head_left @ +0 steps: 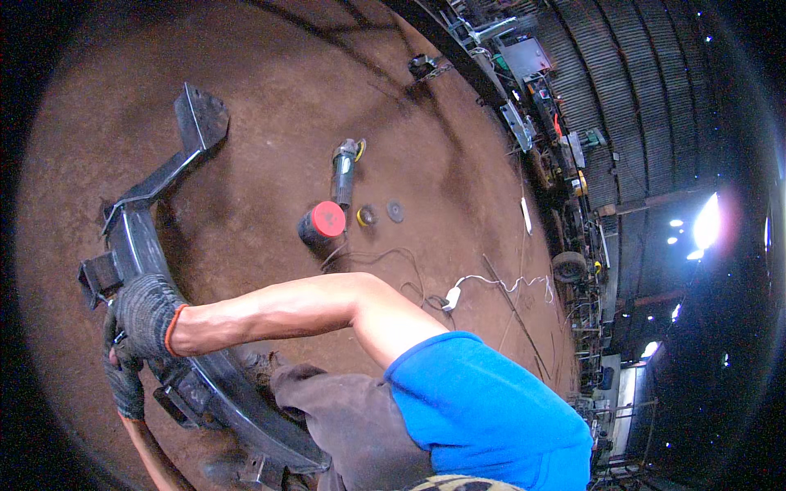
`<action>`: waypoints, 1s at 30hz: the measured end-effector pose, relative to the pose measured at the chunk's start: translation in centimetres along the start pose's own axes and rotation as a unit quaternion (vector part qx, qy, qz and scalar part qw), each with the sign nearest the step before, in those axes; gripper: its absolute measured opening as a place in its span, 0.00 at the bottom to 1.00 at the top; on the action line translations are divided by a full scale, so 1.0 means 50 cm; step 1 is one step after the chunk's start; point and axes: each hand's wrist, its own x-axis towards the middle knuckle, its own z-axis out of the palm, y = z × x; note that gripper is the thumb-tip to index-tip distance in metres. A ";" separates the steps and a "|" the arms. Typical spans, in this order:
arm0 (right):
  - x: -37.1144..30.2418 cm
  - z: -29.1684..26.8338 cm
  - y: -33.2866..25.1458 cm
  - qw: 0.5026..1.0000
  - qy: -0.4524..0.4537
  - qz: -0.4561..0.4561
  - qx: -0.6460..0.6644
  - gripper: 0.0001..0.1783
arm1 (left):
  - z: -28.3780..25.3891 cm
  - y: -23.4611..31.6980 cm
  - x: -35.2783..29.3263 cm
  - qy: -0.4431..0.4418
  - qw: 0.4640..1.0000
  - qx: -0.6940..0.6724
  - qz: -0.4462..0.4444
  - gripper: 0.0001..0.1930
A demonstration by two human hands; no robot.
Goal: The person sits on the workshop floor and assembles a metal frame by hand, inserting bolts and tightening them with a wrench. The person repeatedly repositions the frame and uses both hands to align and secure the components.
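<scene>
A long, curved black steel beam [225, 391] with welded brackets stretches over the floor along my left side. My right hand [147, 317], in a dark knit glove with an orange cuff, is closed at the beam's outer edge beside a box-shaped bracket [100, 277]. Just below it, my left hand [125, 385], gloved alike, has its fingers curled up against the right one. Between the two hands a small shiny bit shows, mostly covered by the gloves; what it belongs to I cannot make out. Another bracket [182, 405] sticks out from the beam nearer to me.
On the brown floor ahead lie an angle grinder [344, 176], a dark can with a red top [328, 219], a yellow-rimmed disc [366, 216] and a grey disc [395, 212]. A white power socket [451, 299] trails cords. Cluttered shelving and a wheel [569, 267] stand right.
</scene>
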 end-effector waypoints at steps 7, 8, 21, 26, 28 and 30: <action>0.019 0.005 -0.011 1.000 0.000 0.028 -0.013 0.14 | -0.015 -0.061 0.011 0.074 0.996 0.013 0.043 0.20; 0.015 0.006 -0.009 1.000 0.004 0.028 -0.001 0.14 | -0.012 -0.053 0.011 0.065 0.997 0.008 0.043 0.20; -0.001 -0.014 -0.016 0.992 0.023 0.054 0.111 0.23 | 0.021 0.021 0.012 0.051 0.997 -0.022 0.048 0.24; 0.004 -0.008 -0.014 0.992 0.018 0.057 0.114 0.23 | -0.009 -0.027 0.015 0.016 0.999 -0.008 0.035 0.26; 0.004 -0.012 -0.015 0.992 0.005 0.063 0.106 0.24 | 0.001 -0.008 0.014 0.018 0.999 -0.013 0.036 0.26; 0.004 -0.019 -0.018 0.992 -0.018 0.080 0.092 0.24 | 0.009 0.008 0.016 0.022 0.999 -0.018 0.039 0.25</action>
